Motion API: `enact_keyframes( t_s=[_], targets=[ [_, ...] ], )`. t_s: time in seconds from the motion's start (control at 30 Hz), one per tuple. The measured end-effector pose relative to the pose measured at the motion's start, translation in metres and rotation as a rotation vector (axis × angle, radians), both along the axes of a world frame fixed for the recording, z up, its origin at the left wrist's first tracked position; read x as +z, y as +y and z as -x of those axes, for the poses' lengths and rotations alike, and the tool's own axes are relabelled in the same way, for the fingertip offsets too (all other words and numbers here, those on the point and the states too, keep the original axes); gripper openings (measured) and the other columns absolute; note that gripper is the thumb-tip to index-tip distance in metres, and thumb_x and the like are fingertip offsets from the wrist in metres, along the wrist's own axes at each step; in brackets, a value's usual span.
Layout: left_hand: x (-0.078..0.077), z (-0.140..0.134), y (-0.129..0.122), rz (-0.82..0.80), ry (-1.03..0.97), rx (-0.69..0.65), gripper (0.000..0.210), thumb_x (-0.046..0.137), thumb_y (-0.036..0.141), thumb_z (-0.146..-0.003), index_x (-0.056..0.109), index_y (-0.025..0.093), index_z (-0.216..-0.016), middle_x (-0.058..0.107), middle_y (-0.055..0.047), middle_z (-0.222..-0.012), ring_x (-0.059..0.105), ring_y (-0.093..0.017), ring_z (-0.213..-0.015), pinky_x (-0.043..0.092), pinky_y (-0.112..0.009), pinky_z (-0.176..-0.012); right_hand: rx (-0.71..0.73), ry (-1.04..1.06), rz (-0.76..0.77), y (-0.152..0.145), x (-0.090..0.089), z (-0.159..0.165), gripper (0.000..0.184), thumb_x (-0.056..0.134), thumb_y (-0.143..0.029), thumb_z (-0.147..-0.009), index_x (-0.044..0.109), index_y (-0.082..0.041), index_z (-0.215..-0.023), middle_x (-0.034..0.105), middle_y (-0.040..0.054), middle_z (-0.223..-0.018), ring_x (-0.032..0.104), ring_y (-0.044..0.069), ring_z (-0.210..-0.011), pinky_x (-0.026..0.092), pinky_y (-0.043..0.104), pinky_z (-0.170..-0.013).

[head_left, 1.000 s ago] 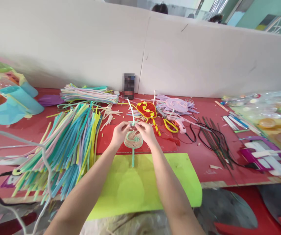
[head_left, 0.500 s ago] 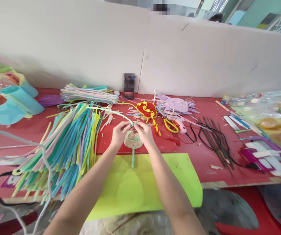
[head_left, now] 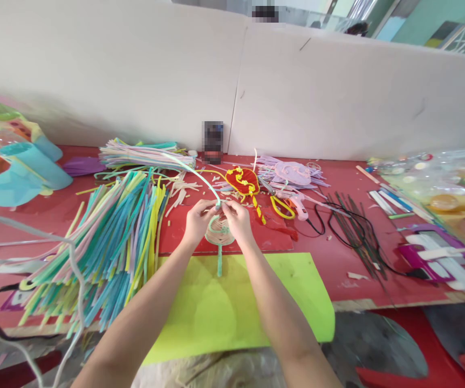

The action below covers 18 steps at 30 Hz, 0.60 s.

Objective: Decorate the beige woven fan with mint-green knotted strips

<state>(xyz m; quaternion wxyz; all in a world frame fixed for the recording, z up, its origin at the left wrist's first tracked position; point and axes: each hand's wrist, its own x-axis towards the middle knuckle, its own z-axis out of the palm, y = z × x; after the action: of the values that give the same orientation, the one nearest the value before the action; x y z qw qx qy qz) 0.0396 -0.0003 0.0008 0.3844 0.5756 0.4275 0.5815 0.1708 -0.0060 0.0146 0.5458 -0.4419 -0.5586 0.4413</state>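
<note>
A pale green pipe cleaner (head_left: 200,175) arcs up and to the left from between my fingertips. My left hand (head_left: 198,218) pinches it near its lower end, and my right hand (head_left: 236,218) pinches it at the same spot, the two thumbs almost touching. Just below lies a round, fan-shaped piece (head_left: 219,234) of beige and green pipe cleaner, with a green stem pointing toward me. My fingers partly cover its top edge. Beneath it is a red board (head_left: 176,237).
Bundled pipe cleaners (head_left: 107,231) spread at left, with another bundle (head_left: 143,156) behind. A red-and-yellow fan (head_left: 243,181), yellow-handled scissors (head_left: 283,207) and a pink glue gun (head_left: 299,207) lie beyond my right hand. A black cable (head_left: 354,245) loops at right. A yellow-green sheet (head_left: 297,302) overhangs the front edge.
The free end of the pipe cleaner has swung up and to the right, so it arcs more steeply. Both hands stay nearly in place, still pinching.
</note>
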Motion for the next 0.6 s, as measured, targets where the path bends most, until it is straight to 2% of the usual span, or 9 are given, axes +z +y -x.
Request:
enact_keyframes(
  t_s=[0.23, 0.6],
  targets=[
    [0.0022, 0.006, 0.003, 0.032, -0.03, 0.004, 0.023, 0.068, 0.039, -0.074, 0.07, 0.018, -0.084, 0.066, -0.004, -0.082, 0.06, -0.015, -0.077, 0.047, -0.027, -0.072, 0.036, -0.081, -0.032, -0.0031, 0.0031, 0.0031, 0.028, 0.051, -0.045, -0.086, 0.063, -0.021, -0.081, 0.066, 0.0037, -0.075, 0.064, 0.017, -0.071, 0.054, 0.027, -0.063],
    [0.007, 0.0095, 0.0023, 0.022, 0.039, 0.015, 0.022, 0.067, 0.038, -0.075, 0.071, 0.019, -0.085, 0.068, -0.004, -0.084, 0.062, -0.017, -0.08, 0.047, -0.029, -0.074, 0.046, -0.079, -0.057, -0.0047, 0.0048, 0.0034, 0.025, 0.05, -0.042, -0.087, 0.063, -0.021, -0.081, 0.066, 0.0028, -0.075, 0.064, 0.017, -0.07, 0.053, 0.027, -0.064]
  ],
)
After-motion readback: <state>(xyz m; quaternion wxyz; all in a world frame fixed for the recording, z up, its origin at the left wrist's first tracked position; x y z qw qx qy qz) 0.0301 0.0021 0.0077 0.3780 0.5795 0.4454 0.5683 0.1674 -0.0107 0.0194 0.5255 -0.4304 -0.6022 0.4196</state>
